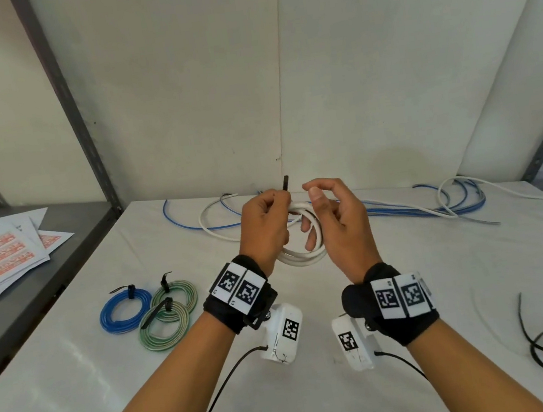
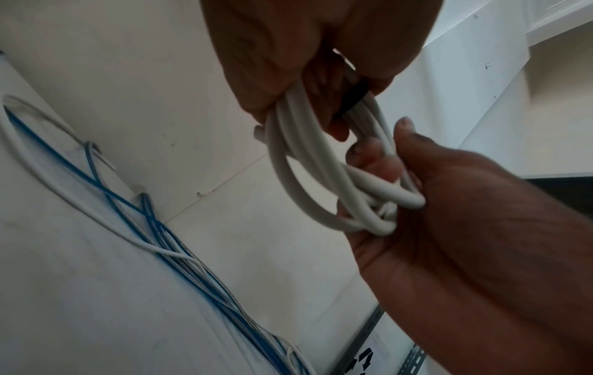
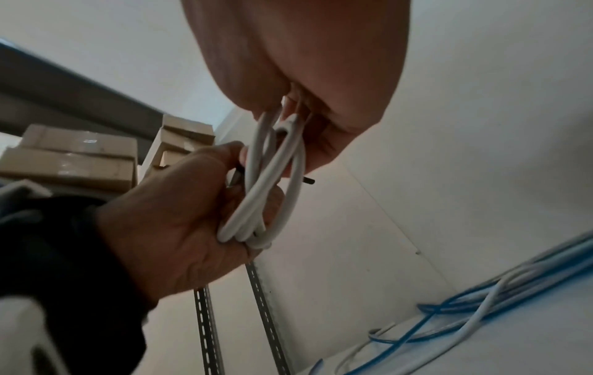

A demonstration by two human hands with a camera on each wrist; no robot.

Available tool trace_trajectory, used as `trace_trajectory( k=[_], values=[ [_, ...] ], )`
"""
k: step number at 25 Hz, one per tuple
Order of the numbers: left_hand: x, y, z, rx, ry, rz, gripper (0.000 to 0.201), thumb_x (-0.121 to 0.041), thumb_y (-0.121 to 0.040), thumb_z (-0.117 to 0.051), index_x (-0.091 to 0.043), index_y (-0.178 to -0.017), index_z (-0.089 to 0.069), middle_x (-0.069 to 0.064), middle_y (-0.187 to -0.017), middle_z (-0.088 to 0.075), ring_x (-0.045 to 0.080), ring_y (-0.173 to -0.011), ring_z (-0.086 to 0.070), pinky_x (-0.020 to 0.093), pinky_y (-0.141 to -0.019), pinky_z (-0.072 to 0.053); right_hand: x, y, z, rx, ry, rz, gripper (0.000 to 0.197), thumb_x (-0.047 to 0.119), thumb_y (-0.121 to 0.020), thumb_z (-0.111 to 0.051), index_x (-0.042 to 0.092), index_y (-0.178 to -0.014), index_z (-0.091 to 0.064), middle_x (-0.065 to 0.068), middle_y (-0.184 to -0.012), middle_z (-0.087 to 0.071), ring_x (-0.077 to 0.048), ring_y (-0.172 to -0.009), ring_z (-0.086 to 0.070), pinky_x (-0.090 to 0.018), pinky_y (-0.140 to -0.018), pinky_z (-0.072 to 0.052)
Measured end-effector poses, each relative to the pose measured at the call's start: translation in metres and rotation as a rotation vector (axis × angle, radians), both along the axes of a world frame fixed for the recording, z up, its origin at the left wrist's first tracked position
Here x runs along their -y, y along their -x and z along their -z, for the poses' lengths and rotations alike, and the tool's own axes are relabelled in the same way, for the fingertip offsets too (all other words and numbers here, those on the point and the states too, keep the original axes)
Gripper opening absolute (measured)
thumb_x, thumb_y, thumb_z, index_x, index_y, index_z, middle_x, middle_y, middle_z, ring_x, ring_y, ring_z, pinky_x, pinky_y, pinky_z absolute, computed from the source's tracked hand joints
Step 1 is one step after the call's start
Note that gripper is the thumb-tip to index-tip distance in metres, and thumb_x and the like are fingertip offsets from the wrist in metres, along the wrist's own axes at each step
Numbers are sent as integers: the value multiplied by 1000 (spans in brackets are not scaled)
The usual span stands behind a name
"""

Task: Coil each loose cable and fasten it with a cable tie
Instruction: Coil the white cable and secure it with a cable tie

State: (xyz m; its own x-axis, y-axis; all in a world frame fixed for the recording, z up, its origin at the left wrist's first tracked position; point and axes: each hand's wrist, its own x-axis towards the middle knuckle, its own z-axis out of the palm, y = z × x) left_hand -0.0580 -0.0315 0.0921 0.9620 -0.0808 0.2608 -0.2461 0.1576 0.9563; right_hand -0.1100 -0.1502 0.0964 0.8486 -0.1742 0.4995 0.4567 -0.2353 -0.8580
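While the left hand [image 1: 263, 222] grips the white coil [image 1: 304, 253] and a black tie [image 1: 285, 183] above the table [image 1: 378, 295], the right hand [image 1: 337, 221] curls its fingers through the loops (thumb free). Loose cables [image 1: 435, 205] lie behind; three tied coils [image 1: 152, 311] lie left.

White coil [image 1: 305, 253] in the grip, black cable tie [image 1: 285, 183] poking above it. Blue and white loose cables [image 1: 435, 205] beyond the grip. Left of it, one blue tied coil [image 1: 126, 311], two green-and-cream striped coils [image 1: 165, 327]. Black-and-white checkered markers on black wristbands [image 1: 239, 287].
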Motion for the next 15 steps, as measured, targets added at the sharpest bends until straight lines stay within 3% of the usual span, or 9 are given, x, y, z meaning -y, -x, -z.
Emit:
trace_trajectory(
  k=[2,5,7,9,11,13,15],
  values=[
    [-1,1,-2,-24,6,37,33,-10,-97,-43,-13,-64,-41,-5,-51,-30,11,-44,-23,22,-43,-24,-1,-3,-2,-23,-40,-9,11,28,-105,-49,19,-103,-55,-2,-60,-58,-19,-44,-50,-24,-47,-43],
    [2,6,-4,-77,-21,128,31,-11,-101,-37,-11,-70,-42,-8,-49,-31,8,-43,-25,22,-44,-26,-2,-10,5,-8,-14,61,18,27,-107,-46,20,-91,-50,13,-57,-47,-6,-48,-40,-14,-50,-37],
    [0,7,-4,-56,-78,183,31,-16,-104,-36,-6,-77,-47,-8,-52,-40,9,-47,-34,25,-50,-35,0,-14,9,4,-8,109,21,29,-108,-43,21,-89,-48,20,-56,-44,0,-49,-39,-11,-54,-37],
    [-5,4,-2,47,-277,136,44,-30,-106,-38,1,-82,-58,-2,-61,-56,11,-57,-50,26,-62,-44,4,-16,10,-2,-42,128,22,31,-108,-42,18,-91,-47,19,-56,-43,-2,-50,-36,-16,-52,-35],
    [-10,1,-2,23,-365,147,59,-49,-106,-33,-5,-93,-70,5,-80,-70,14,-75,-64,27,-75,-51,9,-16,7,-15,-150,130,22,28,-108,-41,15,-91,-46,16,-58,-39,-8,-51,-33,-21,-46,-32],
    [-12,0,-2,-198,-204,313,67,-58,-103,-30,-6,-109,-71,10,-96,-75,22,-91,-69,37,-85,-58,14,-18,1,-18,-293,123,23,24,-109,-40,15,-89,-45,9,-60,-37,-8,-51,-32,-22,-44,-27],
    [-15,1,0,-329,-23,514,64,-55,-101,-37,-2,-123,-66,15,-110,-73,27,-102,-69,42,-89,-58,19,-19,-3,-25,-424,147,25,24,-109,-38,15,-87,-45,3,-61,-37,-6,-48,-33,-21,-43,-26]
  ],
)
